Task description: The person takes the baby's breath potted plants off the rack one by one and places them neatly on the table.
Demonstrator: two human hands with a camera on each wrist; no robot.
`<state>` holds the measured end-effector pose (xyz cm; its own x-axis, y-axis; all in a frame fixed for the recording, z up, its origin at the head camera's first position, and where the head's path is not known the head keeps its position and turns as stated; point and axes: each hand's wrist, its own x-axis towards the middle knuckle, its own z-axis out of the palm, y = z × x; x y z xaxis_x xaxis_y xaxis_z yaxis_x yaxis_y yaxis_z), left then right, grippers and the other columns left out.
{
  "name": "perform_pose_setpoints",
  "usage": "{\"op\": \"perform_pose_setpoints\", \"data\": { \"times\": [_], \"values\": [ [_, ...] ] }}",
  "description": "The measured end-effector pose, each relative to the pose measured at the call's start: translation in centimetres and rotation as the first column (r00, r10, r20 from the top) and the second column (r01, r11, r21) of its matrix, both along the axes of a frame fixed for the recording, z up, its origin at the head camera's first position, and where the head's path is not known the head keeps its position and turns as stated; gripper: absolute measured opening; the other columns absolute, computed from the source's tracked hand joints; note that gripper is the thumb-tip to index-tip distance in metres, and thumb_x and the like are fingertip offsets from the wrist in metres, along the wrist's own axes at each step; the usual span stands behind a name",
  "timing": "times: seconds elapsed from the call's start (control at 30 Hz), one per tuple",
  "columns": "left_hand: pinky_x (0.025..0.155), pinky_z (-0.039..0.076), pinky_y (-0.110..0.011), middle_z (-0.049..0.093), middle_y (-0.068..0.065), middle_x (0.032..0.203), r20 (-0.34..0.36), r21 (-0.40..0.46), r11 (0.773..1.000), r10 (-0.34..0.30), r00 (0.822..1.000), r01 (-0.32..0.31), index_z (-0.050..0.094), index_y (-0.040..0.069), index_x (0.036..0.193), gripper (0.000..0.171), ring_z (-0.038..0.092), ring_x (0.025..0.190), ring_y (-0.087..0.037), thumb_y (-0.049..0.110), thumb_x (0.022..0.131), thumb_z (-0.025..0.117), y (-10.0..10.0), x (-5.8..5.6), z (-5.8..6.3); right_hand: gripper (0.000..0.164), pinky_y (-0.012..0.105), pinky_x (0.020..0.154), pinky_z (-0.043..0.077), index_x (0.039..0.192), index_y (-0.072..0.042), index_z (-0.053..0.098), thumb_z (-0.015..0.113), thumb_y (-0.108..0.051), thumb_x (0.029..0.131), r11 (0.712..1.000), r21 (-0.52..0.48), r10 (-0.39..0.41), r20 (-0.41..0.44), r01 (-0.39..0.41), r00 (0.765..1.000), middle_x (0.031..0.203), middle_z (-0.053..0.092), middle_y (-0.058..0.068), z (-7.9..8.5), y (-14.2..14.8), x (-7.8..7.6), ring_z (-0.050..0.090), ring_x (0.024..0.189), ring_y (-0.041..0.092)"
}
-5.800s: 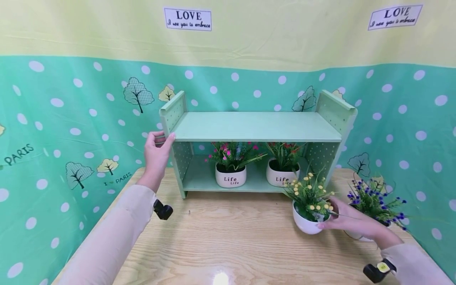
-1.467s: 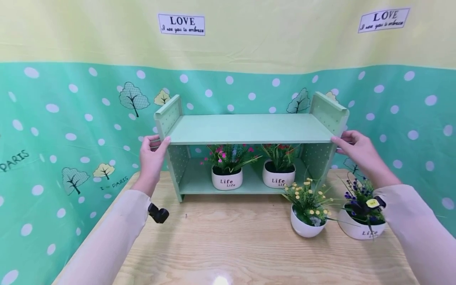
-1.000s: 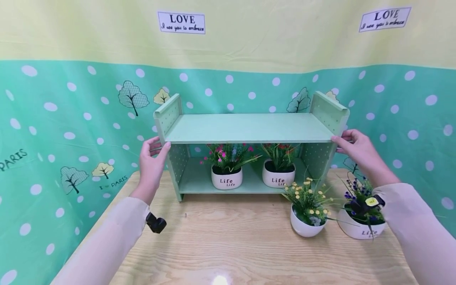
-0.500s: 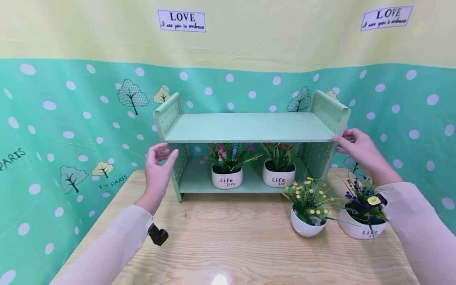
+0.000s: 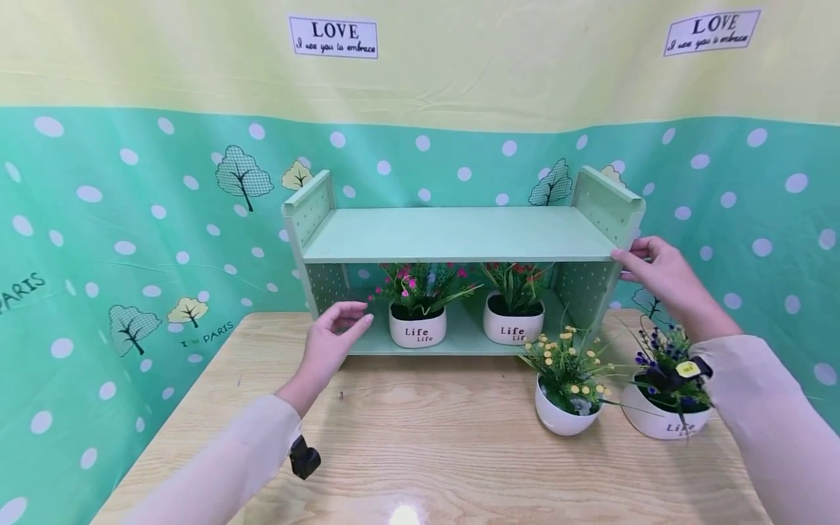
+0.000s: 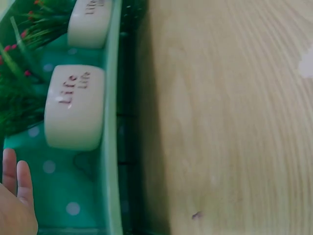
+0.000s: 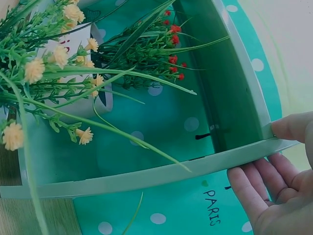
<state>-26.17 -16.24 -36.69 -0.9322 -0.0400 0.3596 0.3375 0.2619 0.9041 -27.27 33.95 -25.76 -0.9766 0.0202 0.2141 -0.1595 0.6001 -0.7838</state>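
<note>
A pale green two-tier shelf (image 5: 459, 233) stands at the back of the table. My right hand (image 5: 663, 273) grips its right side panel, thumb on the front edge and fingers along the outside, as the right wrist view also shows. My left hand (image 5: 331, 343) is in front of the lower tier's left end, holding nothing, fingers loosely bent. Just right of its fingertips sits a white "Life" pot with pink flowers (image 5: 418, 328). Beside that pot, on the same tier, is a similar pot with red flowers (image 5: 514, 321); in the right wrist view, red blooms (image 7: 173, 58) show inside the shelf.
On the wooden table (image 5: 420, 452), a round white pot with yellow flowers (image 5: 567, 408) stands before the shelf's right end. A white pot with purple flowers (image 5: 666, 419) is further right, partly behind my right wrist. A polka-dot curtain (image 5: 164, 219) hangs behind and beside the table.
My right hand went from the yellow-flower pot to the shelf's right side and stays there. My left hand let go of the shelf's left side and moved down and right toward the pink-flower pot.
</note>
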Motion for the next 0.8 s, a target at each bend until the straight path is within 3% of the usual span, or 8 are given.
{"op": "perform_pose_setpoints", "data": {
  "times": [0.07, 0.13, 0.3, 0.5, 0.6, 0.8],
  "values": [
    [0.084, 0.051, -0.024, 0.065, -0.012, 0.119, 0.019, -0.025, 0.999, -0.038, 0.999, 0.039, 0.066, 0.008, 0.124, 0.038, 0.060, 0.102, -0.021, 0.026, 0.092, 0.076, 0.6, 0.0, -0.6, 0.077, 0.019, 0.086, 0.053, 0.143, 0.011, 0.029, 0.051, -0.050, 0.102, 1.000, -0.001, 0.000, 0.000, 0.000, 1.000, 0.127, 0.044, 0.019, 0.0, 0.0, 0.0, 0.059, 0.087, -0.002],
    [0.087, 0.052, -0.027, 0.066, -0.011, 0.120, 0.037, -0.037, 0.996, -0.079, 0.996, 0.080, 0.066, 0.009, 0.125, 0.040, 0.061, 0.104, -0.023, 0.026, 0.091, 0.077, 1.2, 0.1, -1.1, 0.078, 0.019, 0.086, 0.053, 0.143, 0.011, 0.029, 0.051, -0.050, 0.102, 1.000, 0.003, -0.002, 0.001, 0.002, 1.000, 0.127, 0.044, 0.019, 0.1, -0.1, 0.0, 0.058, 0.087, -0.002],
    [0.092, 0.054, -0.034, 0.066, -0.007, 0.124, 0.080, -0.054, 0.982, -0.175, 0.981, 0.180, 0.065, 0.012, 0.130, 0.044, 0.063, 0.107, -0.024, 0.029, 0.091, 0.077, 3.4, 0.4, -1.6, 0.080, 0.032, 0.097, 0.052, 0.145, 0.011, 0.028, 0.049, -0.052, 0.101, 1.000, 0.024, -0.007, 0.004, 0.007, 1.000, 0.129, 0.043, 0.020, 0.1, -0.1, -0.1, 0.057, 0.090, 0.000],
    [0.095, 0.053, -0.037, 0.063, -0.005, 0.131, 0.116, -0.048, 0.954, -0.288, 0.951, 0.295, 0.063, 0.015, 0.135, 0.046, 0.063, 0.113, -0.020, 0.028, 0.092, 0.075, 6.4, -0.1, -2.3, 0.080, 0.051, 0.105, 0.044, 0.145, 0.010, 0.027, 0.049, -0.053, 0.101, 1.000, 0.015, -0.007, 0.004, 0.006, 1.000, 0.128, 0.042, 0.019, 0.0, -0.1, -0.1, 0.057, 0.089, -0.001],
    [0.099, 0.051, -0.037, 0.061, -0.006, 0.135, 0.116, -0.059, 0.935, -0.342, 0.933, 0.350, 0.060, 0.016, 0.139, 0.049, 0.060, 0.118, -0.020, 0.030, 0.094, 0.074, 7.7, -0.1, -2.5, 0.078, 0.044, 0.102, 0.048, 0.145, 0.010, 0.028, 0.049, -0.051, 0.102, 1.000, 0.011, -0.009, -0.001, 0.010, 1.000, 0.127, 0.043, 0.019, -0.1, -0.1, -0.1, 0.058, 0.090, 0.000],
    [0.107, 0.044, -0.044, 0.056, -0.005, 0.142, 0.122, -0.051, 0.912, -0.399, 0.909, 0.407, 0.053, 0.020, 0.145, 0.056, 0.052, 0.130, -0.030, 0.035, 0.094, 0.072, 10.4, -0.6, -2.8, 0.074, 0.016, 0.083, 0.053, 0.143, 0.010, 0.029, 0.050, -0.048, 0.103, 1.000, -0.003, -0.004, -0.019, 0.004, 1.000, 0.126, 0.043, 0.018, -0.3, 0.0, 0.0, 0.056, 0.093, 0.005]
  ]
}}
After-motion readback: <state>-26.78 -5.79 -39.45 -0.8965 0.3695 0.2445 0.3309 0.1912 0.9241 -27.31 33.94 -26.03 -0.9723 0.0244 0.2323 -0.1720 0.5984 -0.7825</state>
